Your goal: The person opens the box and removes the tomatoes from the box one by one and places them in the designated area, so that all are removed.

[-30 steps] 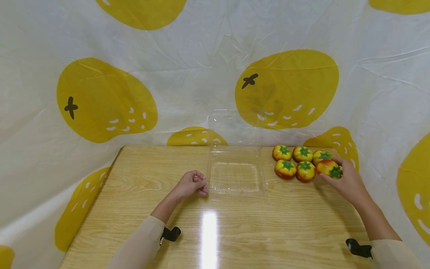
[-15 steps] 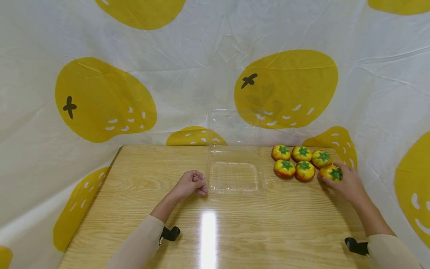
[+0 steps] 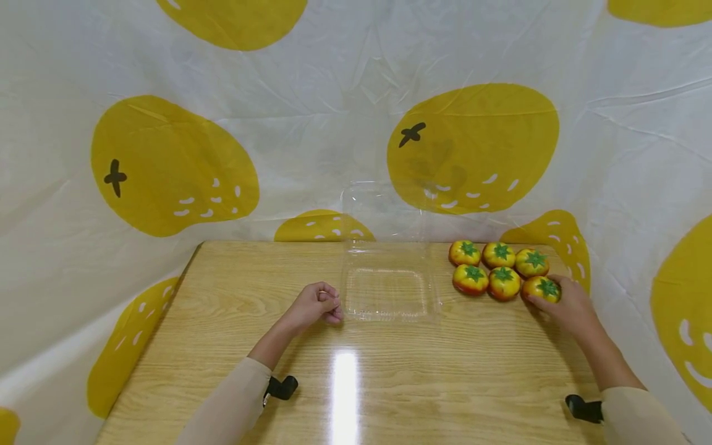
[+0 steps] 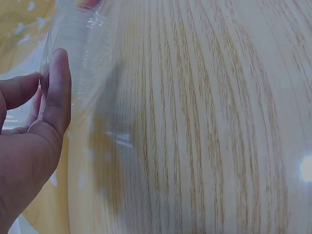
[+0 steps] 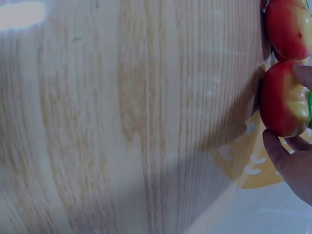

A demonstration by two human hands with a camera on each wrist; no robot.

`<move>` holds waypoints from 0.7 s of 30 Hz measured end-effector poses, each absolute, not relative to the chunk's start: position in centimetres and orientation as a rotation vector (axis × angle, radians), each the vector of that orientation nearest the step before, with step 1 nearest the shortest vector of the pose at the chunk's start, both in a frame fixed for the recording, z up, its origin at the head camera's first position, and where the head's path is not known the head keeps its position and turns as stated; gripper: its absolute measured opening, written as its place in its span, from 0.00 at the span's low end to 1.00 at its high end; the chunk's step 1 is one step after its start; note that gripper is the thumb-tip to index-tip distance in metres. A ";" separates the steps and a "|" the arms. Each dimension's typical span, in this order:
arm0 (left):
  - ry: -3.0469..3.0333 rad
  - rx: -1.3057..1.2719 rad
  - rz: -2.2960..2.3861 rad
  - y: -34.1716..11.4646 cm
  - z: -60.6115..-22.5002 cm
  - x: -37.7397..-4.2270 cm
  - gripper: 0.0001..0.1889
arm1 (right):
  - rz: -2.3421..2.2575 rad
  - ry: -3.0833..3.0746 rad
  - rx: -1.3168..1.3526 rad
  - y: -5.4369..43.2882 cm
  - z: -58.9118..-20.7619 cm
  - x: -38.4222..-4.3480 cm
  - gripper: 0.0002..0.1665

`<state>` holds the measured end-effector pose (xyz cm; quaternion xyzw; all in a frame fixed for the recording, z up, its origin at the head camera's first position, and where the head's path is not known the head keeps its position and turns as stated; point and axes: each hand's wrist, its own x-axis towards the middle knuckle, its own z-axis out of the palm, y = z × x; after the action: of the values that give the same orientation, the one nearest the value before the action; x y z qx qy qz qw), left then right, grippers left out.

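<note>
My right hand [image 3: 574, 308] holds a yellow-and-red tomato [image 3: 537, 288] with a green star-shaped top, at the front right end of a group. In the right wrist view, the thumb and fingers lie round this tomato [image 5: 282, 100], close beside its neighbour [image 5: 288, 29]. Several like it, such as one front tomato [image 3: 504, 283], stand in two rows on the table. My left hand [image 3: 316, 305] is at the left edge of a clear plastic clamshell box [image 3: 389, 318], its lid raised at the back. The left wrist view has thumb and finger pinching the clear rim [image 4: 45, 68].
The wooden table [image 3: 250, 272] reaches back to a white cloth [image 3: 311, 142] printed with big yellow fruits. The cloth also hangs at both sides. A bright light reflection [image 3: 345, 395] lies on the table's front middle.
My right hand has lowered the tomato from a tilted pose to upright, then shifted it slightly left, in line with the front row. The left hand has stayed at the box.
</note>
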<state>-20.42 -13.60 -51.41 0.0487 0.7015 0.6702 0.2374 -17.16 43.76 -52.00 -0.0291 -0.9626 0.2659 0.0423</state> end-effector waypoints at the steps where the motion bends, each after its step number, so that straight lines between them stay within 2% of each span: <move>1: 1.921 0.130 1.838 -13.6 -51.4 -20.4 0.06 | 0.808 -2.948 -0.090 43.8 -52.1 -17.2 0.47; 21: 1.918 0.134 1.834 -13.5 -51.4 -20.4 0.08 | 0.827 -2.992 -0.116 43.1 -52.0 -16.8 0.51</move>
<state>-20.44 -13.54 -51.37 0.0490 0.7007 0.6702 0.2398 -16.83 43.14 -52.01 -0.0374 -0.9630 0.2663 0.0175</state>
